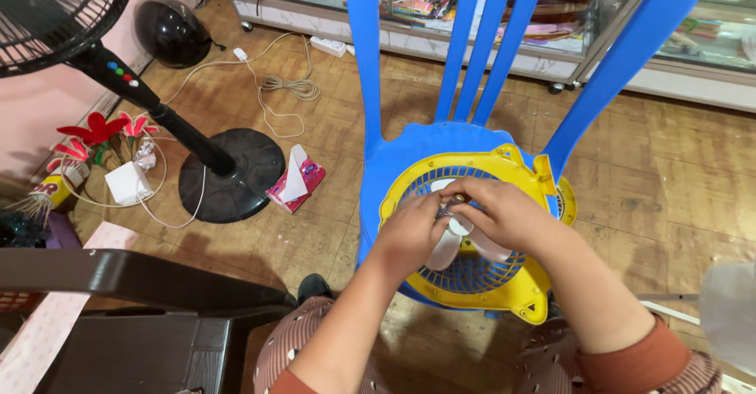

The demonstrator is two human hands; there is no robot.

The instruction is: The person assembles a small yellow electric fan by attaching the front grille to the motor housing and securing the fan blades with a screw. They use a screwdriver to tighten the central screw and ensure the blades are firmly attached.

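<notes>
So the big blue plastic chair is the anchor here, and everything else sits around it. To the left of the chair on the wooden floor stands a black pedestal fan with its round base, and a loose white cable is coiled on the floor behind that. Lying flat on the chair seat is the small yellow plastic fan housing with a blue grille, and that's the thing being worked on. The front guard looks like it's already off, since the white fan blades are out in the open at the centre of the grille, so my guess is the opening-up part is done and the hub work is what's in progress. Both hands meet right over the middle of that housing. The left hand is curled, fingers pinched in toward the hub, and the right hand is bent over it, fingertips closed around something small and dark at the centre, maybe a nut or a tool tip; I can't tell which. Left of the chair, by the black fan's base, lies a pink tissue pack. Blades are still on the hub, so they're yet to come off or get tightened.
</notes>
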